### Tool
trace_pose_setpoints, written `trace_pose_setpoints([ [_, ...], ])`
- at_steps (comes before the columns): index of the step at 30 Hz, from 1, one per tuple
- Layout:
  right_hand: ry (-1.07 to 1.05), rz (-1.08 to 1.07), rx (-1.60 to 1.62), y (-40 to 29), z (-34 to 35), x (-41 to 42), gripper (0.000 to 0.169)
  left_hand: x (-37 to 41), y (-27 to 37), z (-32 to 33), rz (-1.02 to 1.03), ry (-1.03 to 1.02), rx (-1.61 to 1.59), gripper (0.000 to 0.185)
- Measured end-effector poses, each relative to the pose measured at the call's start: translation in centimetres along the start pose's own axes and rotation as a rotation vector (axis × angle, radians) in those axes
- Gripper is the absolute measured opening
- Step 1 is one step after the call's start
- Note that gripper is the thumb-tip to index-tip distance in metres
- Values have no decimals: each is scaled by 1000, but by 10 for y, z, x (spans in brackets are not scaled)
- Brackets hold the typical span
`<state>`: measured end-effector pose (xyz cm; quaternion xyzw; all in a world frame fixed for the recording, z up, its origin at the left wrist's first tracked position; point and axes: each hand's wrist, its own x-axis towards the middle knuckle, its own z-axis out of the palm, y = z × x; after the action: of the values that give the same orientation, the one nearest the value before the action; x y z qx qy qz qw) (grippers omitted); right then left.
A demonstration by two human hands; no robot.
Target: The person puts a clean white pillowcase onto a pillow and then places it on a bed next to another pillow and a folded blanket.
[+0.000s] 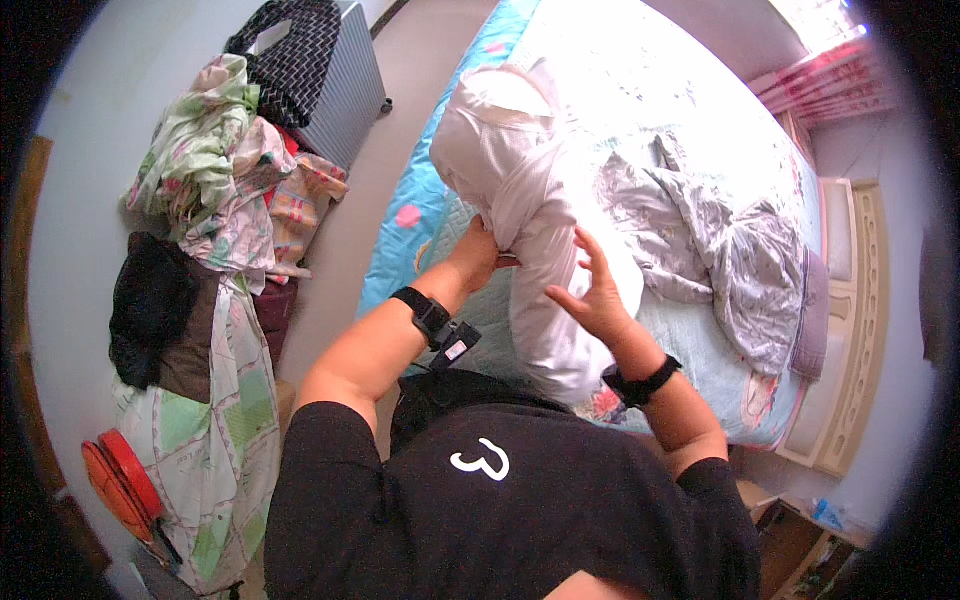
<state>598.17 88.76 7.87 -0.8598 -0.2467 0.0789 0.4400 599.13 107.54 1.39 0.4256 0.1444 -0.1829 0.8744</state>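
A bulky white fabric bundle point(551, 225), gathered and folded, lies on the bed in front of me. At its left side my left hand point(480, 255) grips a fold near the bundle's middle; part of the fingers is hidden by the cloth. My right hand point(596, 296) is over the bundle's right part with thumb and fingers spread, holding nothing. Both wrists wear black straps, and a small black box hangs by the left one. Farther right on the light green quilted bed cover point(682, 330) lies a crumpled grey-and-white cloth point(735, 262).
A blue spotted bedding edge point(397, 225) borders the bed's left side. Heaped fabrics point(217, 172) and a ribbed suitcase point(349, 90) stand left, beyond a strip of floor. Red rackets point(124, 487) are at lower left. A cream headboard point(847, 330) and grey pillow point(811, 315) are right.
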Motion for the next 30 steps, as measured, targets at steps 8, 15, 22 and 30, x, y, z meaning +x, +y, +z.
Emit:
trace_pose_setpoints([
  [8, -19, -85, -220, 18, 66, 60, 46, 16, -67, -46, 485, 486, 469, 29],
  [15, -267, 597, 1257, 53, 133, 56, 30, -47, -32, -37, 552, 421, 895, 16],
  [22, -782, -32, 163, 77, 157, 37, 35, -62, -55, -70, 125, 155, 1050, 19],
  [30, -41, 1031, 1059, 83, 117, 85, 38, -32, -76, -75, -26, -448, 1340, 20],
])
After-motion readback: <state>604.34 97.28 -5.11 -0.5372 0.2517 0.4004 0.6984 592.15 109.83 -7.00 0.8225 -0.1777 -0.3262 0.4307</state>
